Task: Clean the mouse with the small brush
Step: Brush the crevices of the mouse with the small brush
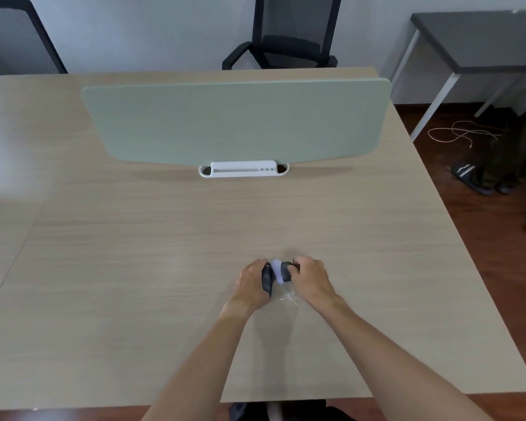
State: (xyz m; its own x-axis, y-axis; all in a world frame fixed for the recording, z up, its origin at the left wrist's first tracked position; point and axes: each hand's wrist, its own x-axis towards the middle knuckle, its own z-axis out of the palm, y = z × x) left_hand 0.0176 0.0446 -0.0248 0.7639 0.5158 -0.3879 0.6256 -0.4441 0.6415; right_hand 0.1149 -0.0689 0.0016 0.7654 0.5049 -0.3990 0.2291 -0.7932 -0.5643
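Now, from the head view, we hold the dark mouse (268,279) clenched in our left hand (251,285), tilted on edge above the near table (134,268). Just to its right, touching, our right hand (312,279) grips the small brush (281,270), though we cannot tell bristles from body.

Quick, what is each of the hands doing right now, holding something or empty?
Left hand: closed around a dark object, probably the mouse.
Right hand: closed on a small dark-and-white item, likely the brush; too small to be sure.
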